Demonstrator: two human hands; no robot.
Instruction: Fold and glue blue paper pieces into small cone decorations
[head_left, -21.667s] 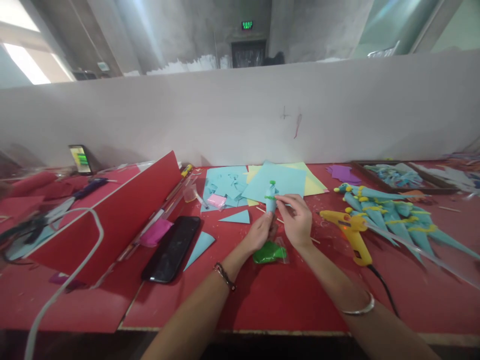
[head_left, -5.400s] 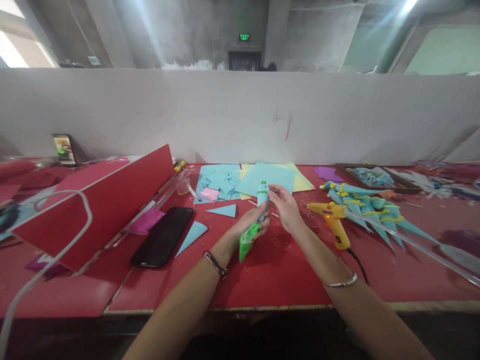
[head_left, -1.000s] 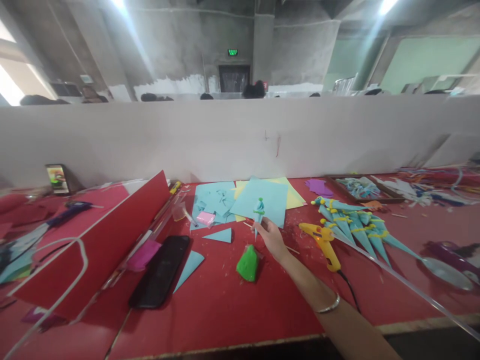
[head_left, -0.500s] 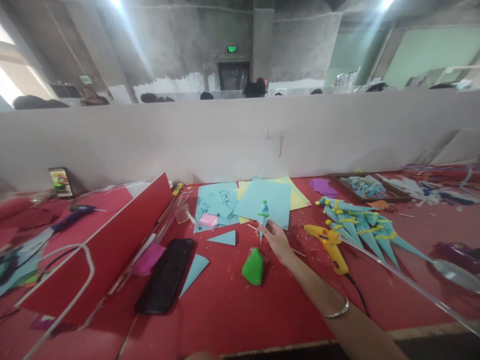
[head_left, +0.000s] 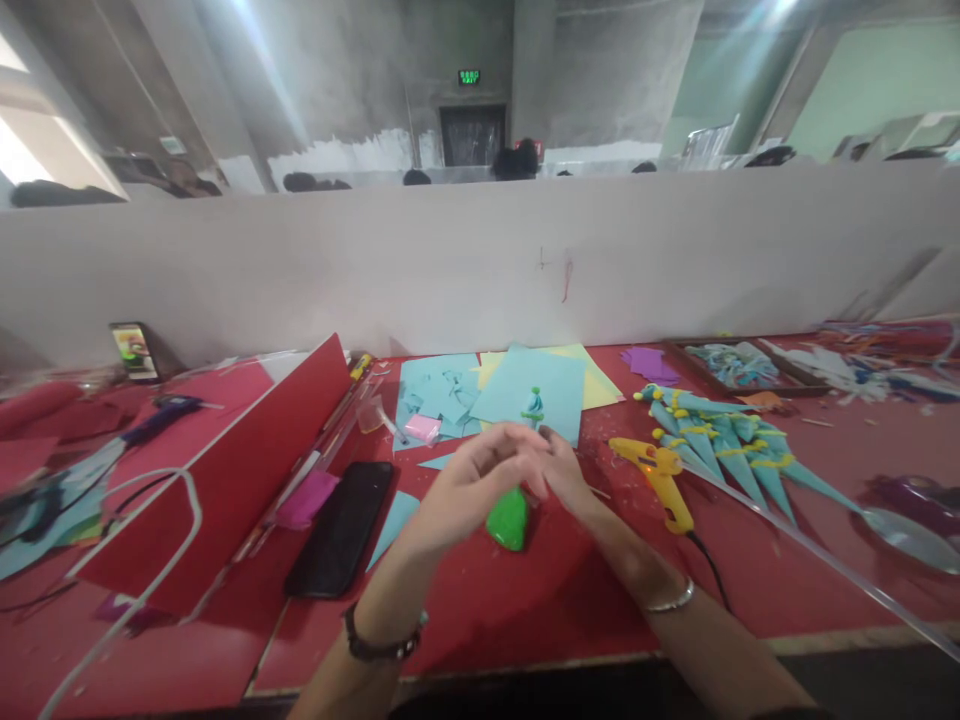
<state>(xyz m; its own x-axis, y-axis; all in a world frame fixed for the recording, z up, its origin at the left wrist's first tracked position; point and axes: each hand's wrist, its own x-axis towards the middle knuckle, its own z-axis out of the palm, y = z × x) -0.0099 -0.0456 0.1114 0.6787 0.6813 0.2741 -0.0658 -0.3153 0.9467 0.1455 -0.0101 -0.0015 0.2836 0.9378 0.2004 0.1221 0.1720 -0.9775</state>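
Note:
My right hand [head_left: 568, 475] is closed round the lower part of a small blue paper cone [head_left: 533, 405], whose swirled top and green trim show above the fingers. Beside it, my left hand [head_left: 487, 478] is raised with curved fingers that reach across the right hand's fingertips; whether it grips anything is hidden. Below the hands a green clay lump [head_left: 508, 520] lies on the red table. Behind the cone are blue paper [head_left: 517, 385] and yellow paper [head_left: 600, 380].
A yellow glue gun [head_left: 660, 475] and a pile of blue cones with yellow trim [head_left: 720, 435] lie to the right. A black phone [head_left: 341, 530] and red upright board [head_left: 225, 480] are on the left. A tray [head_left: 795, 375] of scraps sits behind.
My left hand has come in from the bottom edge and met my right hand at the cone. The cone stays in my right hand. The view has shifted slightly.

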